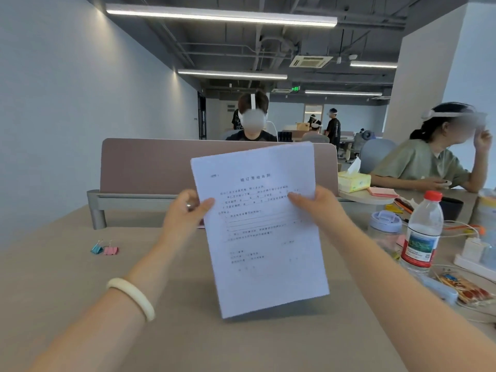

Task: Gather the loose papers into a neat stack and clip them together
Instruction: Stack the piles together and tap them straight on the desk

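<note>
Both hands, left and right, grip gathered papers upright off worktop; squaring likely underway, clips untouched, clipping left.

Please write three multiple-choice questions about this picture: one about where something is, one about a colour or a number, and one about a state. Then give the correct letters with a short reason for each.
1. Where do the binder clips lie?
A. on the desk, left of the papers
B. on top of the papers
C. beside the water bottle

2. What colour is the water bottle cap?
A. blue
B. red
C. white

3. How are the papers held?
A. flat on the desk
B. by one hand only
C. upright by both hands

Answers:
1 A, they sit on the desk, far left.
2 B, the cap is red.
3 C, the left hand and right hand grip the side edges.
</note>
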`<state>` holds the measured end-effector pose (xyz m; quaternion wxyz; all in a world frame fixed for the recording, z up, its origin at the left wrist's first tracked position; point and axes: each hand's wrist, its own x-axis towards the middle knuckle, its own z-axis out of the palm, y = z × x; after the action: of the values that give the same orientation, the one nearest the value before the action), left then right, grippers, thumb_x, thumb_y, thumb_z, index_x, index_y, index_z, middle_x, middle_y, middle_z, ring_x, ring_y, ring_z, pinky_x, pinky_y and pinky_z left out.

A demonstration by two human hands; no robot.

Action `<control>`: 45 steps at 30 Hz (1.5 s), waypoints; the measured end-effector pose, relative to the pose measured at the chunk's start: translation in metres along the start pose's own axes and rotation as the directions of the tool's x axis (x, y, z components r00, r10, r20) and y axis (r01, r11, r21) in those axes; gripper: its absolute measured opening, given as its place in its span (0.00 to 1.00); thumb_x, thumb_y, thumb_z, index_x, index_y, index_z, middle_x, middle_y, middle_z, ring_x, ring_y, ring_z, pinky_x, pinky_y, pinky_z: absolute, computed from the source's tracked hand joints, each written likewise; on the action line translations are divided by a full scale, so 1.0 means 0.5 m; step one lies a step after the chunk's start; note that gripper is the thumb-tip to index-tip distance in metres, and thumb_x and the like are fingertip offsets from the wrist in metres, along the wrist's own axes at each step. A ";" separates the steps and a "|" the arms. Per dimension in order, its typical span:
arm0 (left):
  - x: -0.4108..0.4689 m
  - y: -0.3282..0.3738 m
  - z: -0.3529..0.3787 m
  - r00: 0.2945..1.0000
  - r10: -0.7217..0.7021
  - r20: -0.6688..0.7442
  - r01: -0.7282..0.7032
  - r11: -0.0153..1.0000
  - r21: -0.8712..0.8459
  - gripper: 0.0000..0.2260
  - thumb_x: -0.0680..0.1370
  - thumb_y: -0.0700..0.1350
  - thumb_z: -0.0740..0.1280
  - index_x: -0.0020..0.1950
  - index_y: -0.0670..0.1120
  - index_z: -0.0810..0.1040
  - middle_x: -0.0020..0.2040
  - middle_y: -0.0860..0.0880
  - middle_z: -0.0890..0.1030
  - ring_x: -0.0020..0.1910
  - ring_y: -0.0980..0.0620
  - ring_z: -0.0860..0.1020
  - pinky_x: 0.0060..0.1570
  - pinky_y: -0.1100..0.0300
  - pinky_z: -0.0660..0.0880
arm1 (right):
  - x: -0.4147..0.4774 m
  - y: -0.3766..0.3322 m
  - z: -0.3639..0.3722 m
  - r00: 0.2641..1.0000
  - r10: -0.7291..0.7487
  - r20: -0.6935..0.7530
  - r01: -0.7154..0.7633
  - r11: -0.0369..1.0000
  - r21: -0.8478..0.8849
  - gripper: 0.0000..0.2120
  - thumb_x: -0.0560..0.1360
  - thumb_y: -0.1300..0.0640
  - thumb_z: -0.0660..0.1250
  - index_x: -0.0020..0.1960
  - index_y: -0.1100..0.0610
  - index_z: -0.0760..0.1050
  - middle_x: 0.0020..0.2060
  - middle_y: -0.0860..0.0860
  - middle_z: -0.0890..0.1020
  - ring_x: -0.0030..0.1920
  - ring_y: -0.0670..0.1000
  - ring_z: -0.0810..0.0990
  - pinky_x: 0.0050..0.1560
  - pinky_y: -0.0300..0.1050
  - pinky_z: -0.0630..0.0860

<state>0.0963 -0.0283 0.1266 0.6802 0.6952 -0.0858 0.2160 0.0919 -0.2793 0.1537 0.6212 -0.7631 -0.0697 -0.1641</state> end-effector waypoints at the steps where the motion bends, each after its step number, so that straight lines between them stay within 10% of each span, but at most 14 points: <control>1: 0.007 0.016 -0.023 0.997 0.054 -0.055 -0.052 0.998 0.037 0.08 0.74 0.42 0.70 0.50 0.49 0.73 0.51 0.47 0.80 0.51 0.46 0.80 0.52 0.54 0.79 | 0.007 -0.029 -0.010 0.999 -0.034 0.031 0.036 0.997 -0.075 0.07 0.75 0.58 0.68 0.54 0.55 0.78 0.52 0.54 0.83 0.49 0.55 0.82 0.53 0.52 0.79; 4: 0.015 0.095 -0.063 0.960 0.278 -0.033 -0.257 0.922 0.290 0.30 0.69 0.47 0.74 0.68 0.54 0.65 0.64 0.56 0.72 0.64 0.58 0.70 0.65 0.57 0.66 | 0.016 -0.100 -0.015 0.979 -0.078 0.186 0.136 0.938 -0.320 0.09 0.76 0.58 0.68 0.55 0.56 0.78 0.48 0.51 0.81 0.45 0.52 0.79 0.45 0.43 0.77; 6: 0.014 0.142 -0.051 0.960 0.187 0.206 -0.262 0.860 0.439 0.38 0.68 0.49 0.76 0.73 0.57 0.60 0.66 0.62 0.68 0.65 0.63 0.66 0.61 0.61 0.63 | 0.016 -0.124 0.013 0.943 -0.077 0.324 0.246 0.816 -0.524 0.10 0.76 0.57 0.68 0.56 0.59 0.78 0.47 0.51 0.79 0.43 0.50 0.76 0.36 0.36 0.72; 9: 0.007 0.148 -0.029 0.867 -0.124 0.482 -0.162 0.845 0.510 0.24 0.69 0.48 0.75 0.62 0.58 0.73 0.55 0.63 0.81 0.52 0.62 0.80 0.46 0.64 0.74 | 0.005 -0.136 0.058 0.888 -0.061 0.456 0.371 0.682 -0.631 0.10 0.75 0.57 0.69 0.54 0.59 0.78 0.44 0.50 0.77 0.40 0.49 0.74 0.33 0.36 0.67; 12: -0.001 0.101 -0.035 0.883 -0.150 0.444 -0.054 0.909 0.414 0.05 0.73 0.44 0.72 0.48 0.50 0.82 0.42 0.55 0.86 0.41 0.55 0.85 0.40 0.61 0.79 | -0.005 -0.132 0.069 0.867 -0.046 0.496 0.394 0.672 -0.627 0.11 0.75 0.56 0.69 0.55 0.60 0.78 0.46 0.51 0.78 0.44 0.51 0.76 0.38 0.36 0.70; 19: -0.014 0.029 -0.114 0.947 -0.151 0.283 0.121 0.985 0.123 0.09 0.69 0.43 0.74 0.49 0.45 0.82 0.49 0.45 0.85 0.38 0.50 0.85 0.35 0.60 0.80 | -0.003 -0.056 -0.061 0.894 0.194 0.404 0.199 0.636 -0.746 0.13 0.72 0.51 0.72 0.51 0.58 0.80 0.44 0.49 0.81 0.44 0.49 0.78 0.40 0.38 0.72; 24: -0.035 -0.033 -0.161 0.941 -0.216 0.260 0.228 0.974 -0.016 0.30 0.57 0.54 0.80 0.55 0.43 0.80 0.51 0.43 0.85 0.48 0.41 0.84 0.45 0.50 0.81 | -0.027 0.059 -0.115 0.883 0.290 0.369 -0.219 0.950 -0.222 0.11 0.74 0.55 0.70 0.56 0.57 0.81 0.53 0.51 0.85 0.55 0.51 0.82 0.61 0.46 0.76; 28: -0.052 -0.068 -0.144 0.956 -0.184 0.229 0.220 0.965 -0.141 0.26 0.63 0.51 0.79 0.57 0.43 0.79 0.54 0.43 0.84 0.49 0.43 0.84 0.45 0.50 0.81 | -0.064 0.100 -0.039 0.939 0.209 0.274 -0.259 0.953 0.158 0.14 0.77 0.52 0.65 0.60 0.55 0.77 0.55 0.51 0.84 0.54 0.52 0.83 0.53 0.46 0.78; 35: -0.057 -0.074 -0.139 0.963 -0.138 0.231 0.164 0.982 -0.095 0.14 0.68 0.46 0.74 0.53 0.49 0.79 0.47 0.53 0.86 0.41 0.56 0.85 0.33 0.65 0.79 | -0.071 0.092 -0.015 0.986 0.032 0.164 -0.075 0.962 0.263 0.16 0.77 0.54 0.65 0.63 0.56 0.75 0.56 0.53 0.84 0.56 0.55 0.83 0.49 0.45 0.79; 45: -0.074 -0.118 -0.108 0.961 -0.219 0.169 0.238 0.965 -0.105 0.13 0.71 0.44 0.74 0.55 0.48 0.80 0.52 0.48 0.85 0.50 0.45 0.83 0.52 0.46 0.78 | -0.080 0.156 0.009 0.995 0.102 0.008 -0.100 0.966 0.239 0.13 0.76 0.52 0.67 0.60 0.52 0.76 0.55 0.51 0.84 0.54 0.54 0.83 0.57 0.57 0.78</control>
<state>0.0776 0.0216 0.0564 0.7338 0.6715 -0.0709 0.0752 0.0792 -0.2879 0.0674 0.7163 -0.6849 -0.0485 -0.1244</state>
